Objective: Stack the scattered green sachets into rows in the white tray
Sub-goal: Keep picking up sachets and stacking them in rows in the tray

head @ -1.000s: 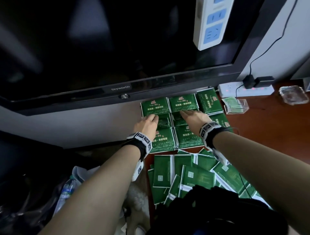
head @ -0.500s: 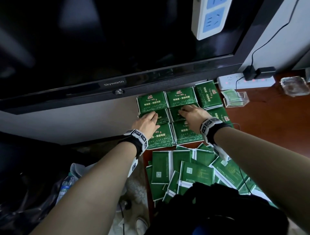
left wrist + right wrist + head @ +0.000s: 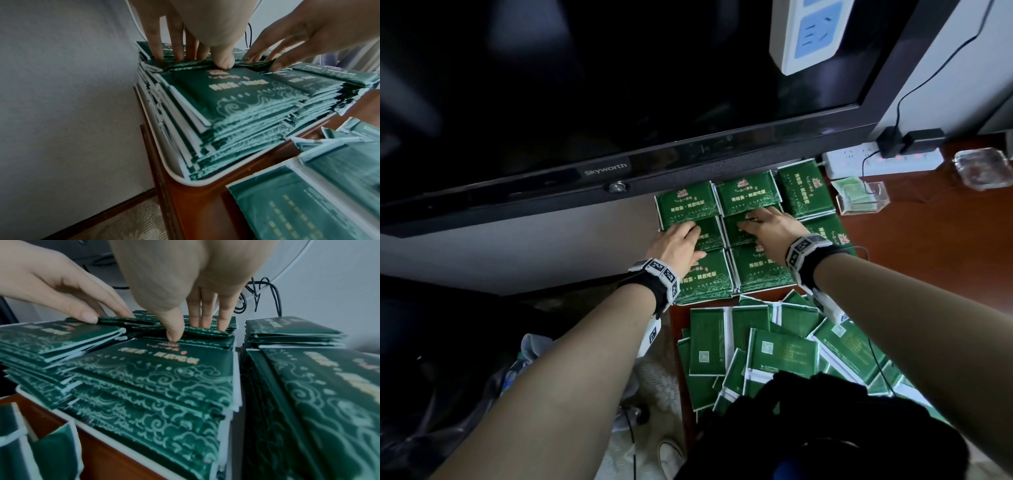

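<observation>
Green sachets stand in neat stacks [image 3: 746, 198] in the white tray [image 3: 156, 151] under the TV. My left hand [image 3: 695, 240] lies on the middle-left stack [image 3: 709, 236]. Its straight fingers [image 3: 174, 53] press on top of that stack and the thumb [image 3: 224, 61] pushes at its near edge. On the middle stack beside it, my right hand [image 3: 751, 224] presses the same way, fingers [image 3: 205, 319] flat and thumb [image 3: 174, 335] down. Loose sachets [image 3: 780, 346] lie scattered, backs up, on the brown table nearer me.
A black TV [image 3: 585, 102] hangs low over the tray. At back right sit a white power strip [image 3: 852, 161], a clear holder [image 3: 863, 197] and a glass dish [image 3: 983, 168]. A black object [image 3: 825, 428] covers the near sachets. The table's edge drops left to floor clutter [image 3: 517, 370].
Both hands stay on the middle stacks. Their fingers have slid slightly toward the back row, and the view has shifted a little.
</observation>
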{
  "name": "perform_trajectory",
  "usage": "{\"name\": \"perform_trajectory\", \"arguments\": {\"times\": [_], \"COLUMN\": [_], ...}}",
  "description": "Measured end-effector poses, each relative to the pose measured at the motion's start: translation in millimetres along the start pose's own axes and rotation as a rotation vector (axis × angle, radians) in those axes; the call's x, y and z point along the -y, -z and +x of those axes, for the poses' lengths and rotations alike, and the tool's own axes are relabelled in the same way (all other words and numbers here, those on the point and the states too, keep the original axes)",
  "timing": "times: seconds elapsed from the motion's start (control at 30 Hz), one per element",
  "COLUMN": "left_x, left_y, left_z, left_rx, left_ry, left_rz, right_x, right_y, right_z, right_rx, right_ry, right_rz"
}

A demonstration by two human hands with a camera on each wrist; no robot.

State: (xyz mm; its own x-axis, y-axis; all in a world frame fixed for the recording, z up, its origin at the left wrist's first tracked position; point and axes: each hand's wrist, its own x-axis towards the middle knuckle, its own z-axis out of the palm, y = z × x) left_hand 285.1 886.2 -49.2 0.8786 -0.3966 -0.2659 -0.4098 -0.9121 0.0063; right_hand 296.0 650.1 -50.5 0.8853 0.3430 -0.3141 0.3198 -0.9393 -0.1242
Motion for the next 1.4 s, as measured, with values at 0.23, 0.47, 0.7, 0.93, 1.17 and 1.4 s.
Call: {"name": "perform_trajectory", "arguments": {"times": [0.23, 0.47, 0.7, 0.93, 1.17, 1.4], "left_x": [-4.4, -28.6, -102.2, -176.6, -204.1, -205.0], "left_y": [1.1, 16.4, 35.4, 8.9, -21.5, -46.4], "left_z": [-5.3, -21.6, -39.7, -56.9, -70.0, -91.1], "left_rx": [-0.035, -0.126, -0.154, -0.024, 0.105, 0.268], "left_ry": [-0.001, -0.013, -0.184, -0.258, -0.102, -0.024], "left_rz": [-0.030, -0.076, -0.086, -0.090, -0.156, -0.080], "right_x": [0.5, -1.0, -34.9, -81.1, -109.8, -82.4], "right_y": [-1.4, 12.9, 30.4, -12.5, -60.2, -89.3], "right_z": [-2.0, -34.7, -122.5, -203.2, -235.6, -227.6], "right_rx": [-0.029, -0.070, -0.081, -0.003, 0.138, 0.174], "right_ry": [0.007, -0.075, -0.281, -0.483, -0.516, -0.441], "right_rz": [-0.017, 0.083, 0.138, 0.199, 0.251, 0.372]}}
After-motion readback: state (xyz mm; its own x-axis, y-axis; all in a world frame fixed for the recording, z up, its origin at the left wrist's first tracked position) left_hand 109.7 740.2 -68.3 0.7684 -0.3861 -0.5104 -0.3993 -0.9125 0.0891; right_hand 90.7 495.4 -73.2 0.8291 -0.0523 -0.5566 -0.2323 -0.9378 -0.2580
